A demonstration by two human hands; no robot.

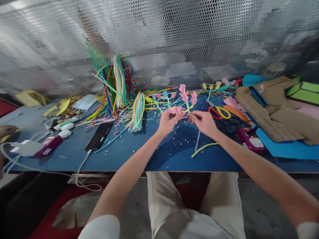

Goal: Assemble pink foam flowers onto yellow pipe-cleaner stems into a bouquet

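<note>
Over the blue table, a pipe-cleaner flower (184,94) stands upright between my hands, with fluffy pink blooms on a pale yellow-green stem. My left hand (169,121) is closed at its left side, fingers around a pink bloom (176,110) on a side branch. With thumb and fingertips pinched, my right hand (203,122) grips the stem low down; the fingertips hide part of it. Below that hand, a yellow-green pipe cleaner (204,149) lies on the table beside a thin pale stick (197,141). Red and yellow-handled scissors (219,113) rest just right of my right hand.
Bundles of coloured pipe cleaners (138,111) and a phone (99,136) on a cable are to the left. Purple power strips (251,139) and brown paper (271,113) lie right. Perforated metal (189,39) stands behind. Another person's hand (7,131) shows at far left.
</note>
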